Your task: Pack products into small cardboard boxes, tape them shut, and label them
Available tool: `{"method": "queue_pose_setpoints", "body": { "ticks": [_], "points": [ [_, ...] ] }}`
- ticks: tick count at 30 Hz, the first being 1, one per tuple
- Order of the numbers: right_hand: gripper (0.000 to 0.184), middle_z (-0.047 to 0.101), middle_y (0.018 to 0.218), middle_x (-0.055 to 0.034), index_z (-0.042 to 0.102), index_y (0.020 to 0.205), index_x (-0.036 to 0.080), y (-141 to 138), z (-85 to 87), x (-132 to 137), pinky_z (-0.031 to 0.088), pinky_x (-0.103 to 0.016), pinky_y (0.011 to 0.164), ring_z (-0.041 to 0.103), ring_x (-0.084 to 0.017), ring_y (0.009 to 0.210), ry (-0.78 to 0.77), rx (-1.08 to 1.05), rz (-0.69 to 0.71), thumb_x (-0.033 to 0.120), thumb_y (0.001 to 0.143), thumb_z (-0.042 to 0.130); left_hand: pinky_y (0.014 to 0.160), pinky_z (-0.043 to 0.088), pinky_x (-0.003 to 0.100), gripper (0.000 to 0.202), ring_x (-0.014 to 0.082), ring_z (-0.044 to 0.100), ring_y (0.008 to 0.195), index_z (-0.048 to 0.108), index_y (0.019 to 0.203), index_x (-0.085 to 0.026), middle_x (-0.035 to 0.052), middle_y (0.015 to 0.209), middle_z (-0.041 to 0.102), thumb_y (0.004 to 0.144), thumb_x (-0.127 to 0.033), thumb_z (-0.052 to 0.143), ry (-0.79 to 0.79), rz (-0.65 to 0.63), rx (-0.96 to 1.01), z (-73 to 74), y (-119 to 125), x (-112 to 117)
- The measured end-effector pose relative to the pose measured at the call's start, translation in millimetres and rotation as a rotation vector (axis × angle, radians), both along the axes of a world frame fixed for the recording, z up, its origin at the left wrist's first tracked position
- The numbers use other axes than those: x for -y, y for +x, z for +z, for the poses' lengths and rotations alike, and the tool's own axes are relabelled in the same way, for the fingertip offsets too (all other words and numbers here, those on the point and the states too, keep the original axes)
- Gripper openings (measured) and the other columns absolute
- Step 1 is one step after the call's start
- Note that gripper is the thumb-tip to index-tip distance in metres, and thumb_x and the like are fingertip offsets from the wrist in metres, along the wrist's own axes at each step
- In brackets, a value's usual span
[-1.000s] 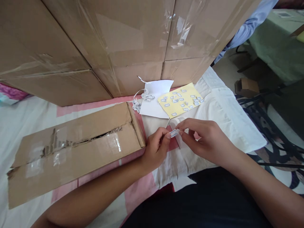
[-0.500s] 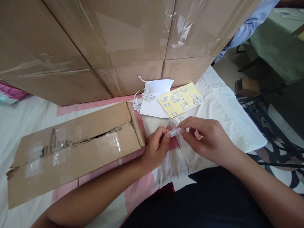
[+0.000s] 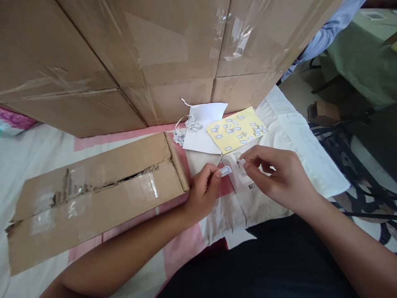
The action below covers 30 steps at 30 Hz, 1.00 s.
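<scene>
My left hand [image 3: 206, 188] pinches a small white paper label with a blue border [image 3: 226, 170] between thumb and forefinger. To its right, my right hand [image 3: 274, 176] has thumb and forefinger closed together at the tips; a tiny pale scrap seems to be there, too small to name. Below those fingertips sits a white device, perhaps a tape dispenser [image 3: 229, 160], partly hidden by the hand. Just beyond it lies a yellow sheet [image 3: 231, 140] scattered with several similar small labels.
A white paper sheet [image 3: 198, 142] and a heap of paper trimmings [image 3: 179, 137] lie left of the yellow sheet. A long, torn-topped cardboard box [image 3: 102, 190] rests beside my left arm. Large taped cartons [image 3: 173, 54] stand behind. Blue cloth [image 3: 328, 35] hangs at upper right.
My right hand has drawn away from the label to the right, uncovering more of the white device. The label in my left hand now shows its face more fully.
</scene>
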State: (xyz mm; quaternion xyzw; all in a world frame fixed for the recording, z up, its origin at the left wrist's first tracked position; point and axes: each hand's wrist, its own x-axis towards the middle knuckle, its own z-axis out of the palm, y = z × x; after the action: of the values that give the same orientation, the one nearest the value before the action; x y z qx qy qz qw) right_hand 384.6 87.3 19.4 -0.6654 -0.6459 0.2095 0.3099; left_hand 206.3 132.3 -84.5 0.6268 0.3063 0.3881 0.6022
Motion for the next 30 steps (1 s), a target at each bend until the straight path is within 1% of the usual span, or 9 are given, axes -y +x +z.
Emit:
{"method": "queue_pose_setpoints", "body": {
  "ticks": [6, 8, 11, 14, 16, 19, 21, 25, 30],
  "points": [
    [0.010, 0.076, 0.097, -0.0042, 0.075, 0.085, 0.021, 1, -5.9, -6, 0.039, -0.025, 0.050, 0.058, -0.011, 0.062, -0.096, -0.250, 0.117, 0.019, 0.088, 0.066, 0.062, 0.033, 0.024, 0.028, 0.0099, 0.039, 0.063, 0.050, 0.085, -0.020, -0.0055, 0.070, 0.043, 0.105, -0.039, 0.046, -0.011, 0.015, -0.009, -0.7, 1, -1],
    [0.010, 0.077, 0.099, -0.0043, 0.078, 0.088, 0.022, -2, -10.0, -5, 0.039, -0.025, 0.050, 0.058, -0.010, 0.062, -0.116, -0.289, 0.140, 0.021, 0.089, 0.068, 0.062, 0.034, 0.024, 0.027, 0.0099, 0.041, 0.064, 0.053, 0.086, -0.020, -0.0052, 0.071, 0.046, 0.104, -0.039, 0.048, -0.013, 0.005, 0.004, -1.5, 1, -2],
    [0.012, 0.077, 0.091, -0.0031, 0.080, 0.090, 0.023, -7, -11.5, -3, 0.040, -0.026, 0.051, 0.059, -0.011, 0.061, -0.142, -0.306, 0.117, 0.026, 0.090, 0.068, 0.065, 0.037, 0.024, 0.025, 0.0103, 0.046, 0.068, 0.058, 0.089, -0.020, -0.0039, 0.075, 0.053, 0.104, -0.039, 0.051, -0.013, -0.012, 0.005, -2.1, 1, -2],
    [0.014, 0.076, 0.081, -0.0030, 0.080, 0.085, 0.023, -2, -9.2, -5, 0.042, -0.028, 0.053, 0.062, -0.014, 0.063, -0.095, -0.262, 0.021, 0.030, 0.090, 0.069, 0.068, 0.039, 0.024, 0.026, 0.0104, 0.049, 0.070, 0.067, 0.101, -0.020, -0.0032, 0.075, 0.055, 0.104, -0.040, 0.051, -0.032, -0.059, -0.010, -0.8, 1, -3],
    [0.016, 0.074, 0.075, -0.0031, 0.079, 0.081, 0.022, 12, -10.3, -11, 0.041, -0.029, 0.053, 0.059, -0.015, 0.060, -0.027, -0.208, -0.105, 0.034, 0.087, 0.071, 0.066, 0.039, 0.023, 0.030, 0.0101, 0.049, 0.068, 0.069, 0.111, -0.020, -0.0035, 0.073, 0.054, 0.104, -0.042, 0.050, -0.090, -0.078, -0.006, 0.1, 2, -3],
    [0.021, 0.068, 0.063, -0.0020, 0.079, 0.079, 0.021, 44, -21.1, -28, 0.036, -0.030, 0.051, 0.050, -0.014, 0.053, 0.055, -0.095, -0.323, 0.041, 0.083, 0.074, 0.063, 0.039, 0.023, 0.033, 0.0100, 0.050, 0.066, 0.069, 0.111, -0.019, -0.0036, 0.071, 0.052, 0.104, -0.044, 0.049, -0.164, -0.081, 0.013, 0.1, 3, -4],
    [0.023, 0.067, 0.062, -0.0026, 0.078, 0.078, 0.020, 67, -33.2, -41, 0.035, -0.031, 0.051, 0.048, -0.014, 0.051, 0.054, -0.030, -0.410, 0.042, 0.082, 0.074, 0.064, 0.039, 0.024, 0.033, 0.0101, 0.051, 0.066, 0.069, 0.108, -0.019, -0.0033, 0.071, 0.053, 0.104, -0.044, 0.049, -0.164, -0.087, 0.016, -0.9, 4, -4],
    [0.020, 0.072, 0.070, -0.0058, 0.078, 0.077, 0.020, 94, -55.6, -60, 0.038, -0.032, 0.053, 0.055, -0.017, 0.055, 0.016, 0.041, -0.469, 0.039, 0.079, 0.072, 0.069, 0.041, 0.024, 0.032, 0.0106, 0.052, 0.069, 0.068, 0.104, -0.020, -0.0031, 0.073, 0.054, 0.104, -0.044, 0.048, -0.143, -0.084, 0.004, -2.5, 5, -4],
    [0.021, 0.074, 0.073, -0.0056, 0.080, 0.080, 0.018, 98, -66.6, -73, 0.041, -0.032, 0.057, 0.055, -0.016, 0.057, -0.007, 0.131, -0.416, 0.034, 0.078, 0.067, 0.070, 0.041, 0.025, 0.030, 0.0122, 0.051, 0.071, 0.067, 0.104, -0.020, -0.0031, 0.072, 0.052, 0.104, -0.044, 0.048, -0.131, -0.077, 0.022, -2.6, 5, -4]
  ]
}}
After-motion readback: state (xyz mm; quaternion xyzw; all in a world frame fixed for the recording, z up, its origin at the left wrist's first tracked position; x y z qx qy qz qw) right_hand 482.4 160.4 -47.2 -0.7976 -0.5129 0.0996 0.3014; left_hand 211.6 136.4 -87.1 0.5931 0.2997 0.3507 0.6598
